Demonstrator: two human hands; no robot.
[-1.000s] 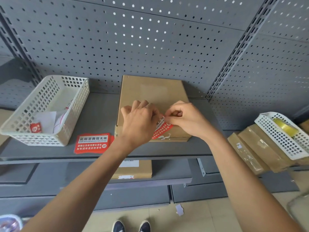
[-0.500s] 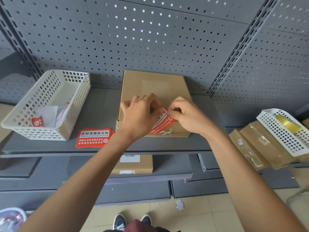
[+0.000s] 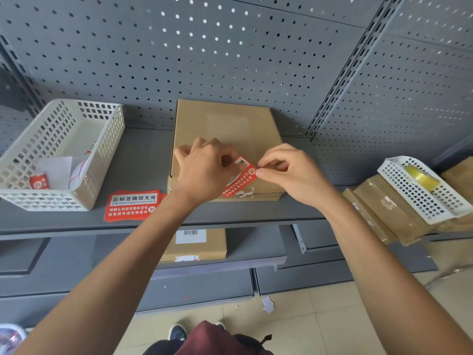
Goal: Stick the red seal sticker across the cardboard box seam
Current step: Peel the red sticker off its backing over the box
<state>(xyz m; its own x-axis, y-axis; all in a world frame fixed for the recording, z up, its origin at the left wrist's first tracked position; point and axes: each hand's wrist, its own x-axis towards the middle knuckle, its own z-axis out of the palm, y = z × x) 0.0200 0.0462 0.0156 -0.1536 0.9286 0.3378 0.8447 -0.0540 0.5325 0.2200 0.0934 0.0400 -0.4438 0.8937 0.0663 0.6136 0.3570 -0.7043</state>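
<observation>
The red sticker [image 3: 239, 179] lies slanted over the near right part of the box [image 3: 225, 129], its lower end at the box's front edge, where the seam line runs just below the top face. The right hand [image 3: 289, 172] pinches the sticker's upper right corner between thumb and forefinger, fingers [image 3: 261, 172] closed on it. The left hand [image 3: 204, 172] rests on the box top with its fingers curled down onto the sticker's left part; the palm hides that end, so how much of the sticker is already stuck cannot be told. White scuffs of torn label show on the box's front edge just under the sticker.

The box sits flat on a grey shelf [image 3: 143, 160], its back edge close to the pegboard wall [image 3: 179, 60]. To its left a stack of red labels [image 3: 131, 204] lies near the shelf's front lip, just beside the box's near left corner. Further left stands a white basket [image 3: 97, 165] with paper scraps inside, well apart from the box. Bare shelf lies between basket and box, and a narrower strip to the box's right up to the upright post. On the far right a second basket [image 3: 419, 198] rests on wrapped packages [image 3: 378, 208]. Another box [image 3: 197, 244] sits on the shelf below.
</observation>
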